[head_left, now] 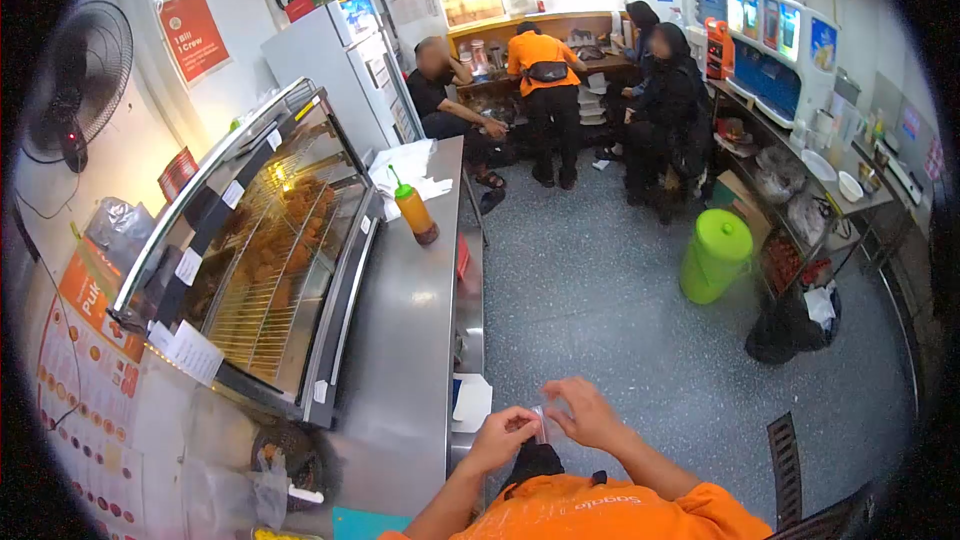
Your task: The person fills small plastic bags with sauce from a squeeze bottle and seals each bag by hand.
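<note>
Low in the view, in front of the orange shirt, my left hand [503,437] pinches a small clear plastic packet [541,424] between thumb and fingertips. On the packet's other side is my right hand [585,414], its fingers bent and apart, close to the packet's edge; whether it touches the packet is unclear. The steel counter [400,340] runs along the left of my hands. A white box [472,402] lies just left of them, beside the counter's edge. A sauce bottle [415,213] with a green cap stands farther up on the counter.
A glass warmer [270,260] with fried food stands on the left. A green bin [717,255] and a black bag [795,325] are on the floor at right. Several people, one in an orange shirt [543,58], are at the back. Steel shelving [815,202] lines the right wall.
</note>
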`<state>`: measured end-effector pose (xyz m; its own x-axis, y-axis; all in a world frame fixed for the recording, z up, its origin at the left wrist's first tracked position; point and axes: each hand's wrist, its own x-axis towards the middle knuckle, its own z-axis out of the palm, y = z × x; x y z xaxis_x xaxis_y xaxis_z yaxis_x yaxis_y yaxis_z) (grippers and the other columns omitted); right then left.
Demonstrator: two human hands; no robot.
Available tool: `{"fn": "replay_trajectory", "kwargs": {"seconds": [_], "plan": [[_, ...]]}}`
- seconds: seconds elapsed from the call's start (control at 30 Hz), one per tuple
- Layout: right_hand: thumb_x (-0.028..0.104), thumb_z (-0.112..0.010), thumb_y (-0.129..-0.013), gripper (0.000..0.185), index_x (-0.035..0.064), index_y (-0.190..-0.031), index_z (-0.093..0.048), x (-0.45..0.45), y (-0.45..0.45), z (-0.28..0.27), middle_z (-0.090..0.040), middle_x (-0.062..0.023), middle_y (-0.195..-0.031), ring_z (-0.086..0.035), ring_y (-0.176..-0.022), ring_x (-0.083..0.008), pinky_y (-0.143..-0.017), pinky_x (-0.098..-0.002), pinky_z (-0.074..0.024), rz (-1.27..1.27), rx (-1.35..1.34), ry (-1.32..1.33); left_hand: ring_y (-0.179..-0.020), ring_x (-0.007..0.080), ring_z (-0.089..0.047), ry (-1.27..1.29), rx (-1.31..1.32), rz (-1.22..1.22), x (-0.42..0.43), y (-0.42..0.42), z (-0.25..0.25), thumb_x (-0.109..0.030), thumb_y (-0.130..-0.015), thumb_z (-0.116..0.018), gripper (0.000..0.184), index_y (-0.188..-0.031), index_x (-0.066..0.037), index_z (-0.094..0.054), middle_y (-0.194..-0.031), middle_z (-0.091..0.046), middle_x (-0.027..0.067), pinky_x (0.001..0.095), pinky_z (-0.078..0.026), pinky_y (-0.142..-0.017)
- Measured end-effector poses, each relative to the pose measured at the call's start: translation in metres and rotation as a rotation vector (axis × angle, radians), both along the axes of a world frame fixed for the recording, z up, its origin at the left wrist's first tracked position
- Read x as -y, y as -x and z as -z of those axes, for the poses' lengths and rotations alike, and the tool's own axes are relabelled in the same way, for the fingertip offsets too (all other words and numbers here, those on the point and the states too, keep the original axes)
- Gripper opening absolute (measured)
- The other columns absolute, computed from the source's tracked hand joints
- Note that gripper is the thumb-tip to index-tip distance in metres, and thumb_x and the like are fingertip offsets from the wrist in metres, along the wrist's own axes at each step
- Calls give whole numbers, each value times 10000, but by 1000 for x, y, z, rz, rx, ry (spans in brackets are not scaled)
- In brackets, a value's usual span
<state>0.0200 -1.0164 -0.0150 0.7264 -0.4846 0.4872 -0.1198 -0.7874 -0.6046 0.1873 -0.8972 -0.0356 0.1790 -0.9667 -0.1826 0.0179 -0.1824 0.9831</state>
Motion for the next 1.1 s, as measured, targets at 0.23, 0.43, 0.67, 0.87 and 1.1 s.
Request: {"fn": "replay_trajectory", "kwargs": {"seconds": [0.23, 0.43, 0.67, 0.87, 1.1], "plan": [[304, -792, -731, 376, 98, -1019, -665, 63, -106, -11, -647, -91, -982, -603, -930, -285, -827, -389, -466, 50, -236, -25, -790, 99, -626, -7, -96, -202, 86, -97, 17, -148, -863, -708, 155, -883, -4, -653, -842, -675, 46, 254, -507, -719], [228, -700, -827, 304, 51, -1073, -680, 141, -187, 0, -715, -103, -860, -698, -757, -242, -723, -345, -537, -95, -226, -488, -772, 106, -639, 61, 30, -181, 153, -178, 8, -116, -844, -724, 126, -839, -5, -664, -842, -689, 75, 255, -517, -718], [137, -588, -860, 158, -5, -886, -651, 200, -260, 9, -641, -223, -752, -638, -664, -389, -596, -428, -514, -217, -252, -417, -755, 137, -638, -7, 224, -277, 197, -226, 1, -97, -873, -666, 105, -848, 1, -638, -815, -668, 83, 284, -514, -683], [132, -593, -843, 155, -6, -775, -579, 271, -338, 47, -605, -223, -684, -608, -634, -420, -562, -470, -491, -427, -247, -227, -681, 333, -617, 76, 932, -365, 241, -267, 20, -125, -884, -581, 154, -809, 9, -592, -776, -618, 182, 401, -492, -617], [79, -605, -815, 66, 14, -828, -605, 349, -420, 43, -639, -223, -773, -620, -679, -422, -627, -470, -511, -383, -176, -320, -616, 396, -618, -369, 971, -802, 323, -305, 5, -217, -804, -577, 240, -666, -22, -606, -677, -639, 176, 469, -501, -592]]}}
